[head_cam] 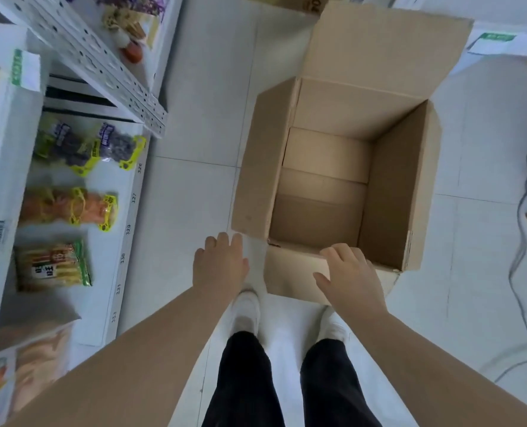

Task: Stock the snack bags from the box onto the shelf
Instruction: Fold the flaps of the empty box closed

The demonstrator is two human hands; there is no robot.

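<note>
On the white tiled floor (194, 87) I'm looking straight down into the big cardboard box (401, 192), flaps up, its inside showing only bare cardboard bottom. Left of it runs the white shelf (126, 211), and along its front edge lie the snack bags: purple-and-yellow bags (89, 146) at the far end, orange bags (71, 208) beside them, a green-edged bag (54, 266) nearer me. My right hand (350, 272) rests on the box's near flap, fingers spread, gripping nothing. My left hand (220, 263) hovers just beside the box's near-left corner, grip apart and empty.
</note>
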